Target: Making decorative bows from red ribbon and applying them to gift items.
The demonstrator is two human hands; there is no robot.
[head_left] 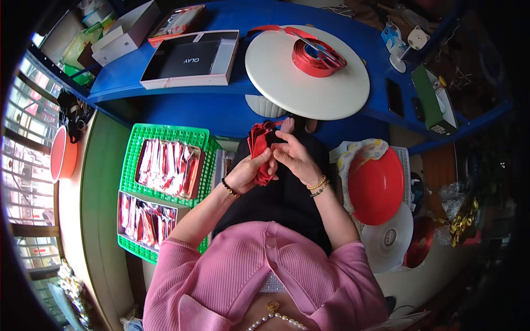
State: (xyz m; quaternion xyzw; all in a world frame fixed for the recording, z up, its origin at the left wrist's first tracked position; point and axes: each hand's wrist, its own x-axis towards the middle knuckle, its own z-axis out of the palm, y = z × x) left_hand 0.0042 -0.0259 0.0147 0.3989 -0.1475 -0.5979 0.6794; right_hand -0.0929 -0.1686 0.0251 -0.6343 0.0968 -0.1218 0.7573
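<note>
A bunch of folded red ribbon (258, 142) is in front of my lap, gripped between the thumb and fingers of my left hand (248, 172). Some of the red material also shows below those fingers. Close on its right, my right hand (301, 161) has its fingers spread and slightly bent, the lower ones nearly meeting the left fingertips; nothing visible lies in it. Ahead, a roll of red ribbon (309, 65) rests on a round white board (342, 99), with scissors (326, 52) lying across the roll. A loose ribbon end trails off leftward.
Blue table (118, 83) ahead carries an open box with a black insert (193, 58), a dark phone (394, 95) and a green box (429, 99). Left stands a green crate (131, 149) with two trays of red-and-white packets. Right are a red basin (381, 187) and white disc (378, 254).
</note>
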